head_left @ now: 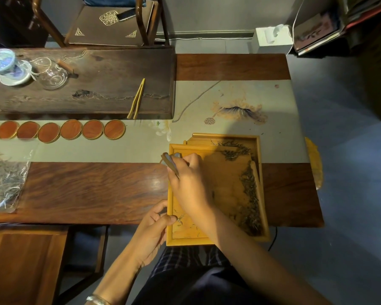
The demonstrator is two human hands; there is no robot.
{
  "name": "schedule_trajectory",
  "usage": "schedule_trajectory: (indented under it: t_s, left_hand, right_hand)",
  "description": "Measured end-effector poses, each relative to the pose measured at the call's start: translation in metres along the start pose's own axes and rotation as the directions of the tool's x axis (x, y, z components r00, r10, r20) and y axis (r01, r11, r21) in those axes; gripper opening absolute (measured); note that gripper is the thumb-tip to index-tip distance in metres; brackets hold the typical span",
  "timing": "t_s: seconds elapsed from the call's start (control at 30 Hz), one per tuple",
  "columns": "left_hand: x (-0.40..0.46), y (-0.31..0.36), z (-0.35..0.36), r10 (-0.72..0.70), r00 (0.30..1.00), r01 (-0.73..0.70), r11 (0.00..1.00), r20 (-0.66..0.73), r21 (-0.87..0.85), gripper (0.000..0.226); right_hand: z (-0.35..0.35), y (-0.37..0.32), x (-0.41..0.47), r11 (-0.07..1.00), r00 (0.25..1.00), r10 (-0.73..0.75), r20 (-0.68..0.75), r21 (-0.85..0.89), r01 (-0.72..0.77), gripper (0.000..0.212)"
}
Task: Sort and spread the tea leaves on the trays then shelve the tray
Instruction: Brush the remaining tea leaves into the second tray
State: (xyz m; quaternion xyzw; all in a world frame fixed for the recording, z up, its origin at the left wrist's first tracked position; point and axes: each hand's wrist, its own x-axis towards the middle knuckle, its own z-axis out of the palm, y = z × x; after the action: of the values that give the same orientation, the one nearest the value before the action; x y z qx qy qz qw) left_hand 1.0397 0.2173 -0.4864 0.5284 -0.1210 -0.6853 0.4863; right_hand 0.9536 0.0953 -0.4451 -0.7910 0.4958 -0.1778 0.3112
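A yellow bamboo tray (pixel 216 239) lies at the near right edge of the table, with a second tray (pixel 227 135) under it at the far end. Dark tea leaves (pixel 250 194) are heaped along the top tray's right side and far corner. A few loose strands (pixel 180 219) lie at its near left. My right hand (pixel 189 183) reaches across the tray and is closed on a dark wooden tea tool (pixel 169 164) that points to the far left. My left hand (pixel 154 227) pinches the tray's left rim near the front corner.
A clear bag of tea leaves (pixel 2 183) lies at the left. Several round wooden coasters (pixel 59 130) line a pale runner. Bamboo tongs (pixel 136 100) rest on a dark tea board (pixel 97 84) with a glass pitcher (pixel 53 73) and lidded cup (pixel 2 62). A chair (pixel 110 23) stands beyond.
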Motion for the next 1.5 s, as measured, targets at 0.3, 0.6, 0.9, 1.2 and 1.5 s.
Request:
schedule_trajectory:
  t_s: [0.3,0.6,0.9,1.2,1.5]
  left_hand:
    - [-0.004,0.0,-0.005,-0.007,1.0,0.007,1.0,-0.007,-0.029,0.043]
    - [-0.004,0.005,-0.009,-0.02,0.999,0.018,0.999,-0.039,-0.045,0.037]
    - [0.001,0.008,-0.004,-0.01,1.0,0.011,1.0,0.011,-0.007,0.039]
    - [0.001,0.003,0.0,-0.025,1.0,0.025,1.0,0.005,-0.005,0.04]
    - [0.005,-0.004,-0.001,-0.02,0.999,0.022,0.996,0.032,-0.086,0.045]
  right_hand:
    - [-0.017,0.048,0.014,0.983,0.995,0.094,-0.029,-0.156,-0.098,0.032]
    - [-0.045,0.072,0.015,0.984,0.984,0.175,-0.006,-0.004,-0.175,0.028]
    - [-0.034,0.032,0.015,0.997,0.997,0.06,0.042,0.042,-0.062,0.035]
    - [-0.006,0.014,0.029,0.99,0.987,0.14,0.081,0.017,-0.142,0.031]
    - [-0.027,0.054,0.012,0.979,0.984,0.172,-0.044,-0.101,-0.176,0.028]
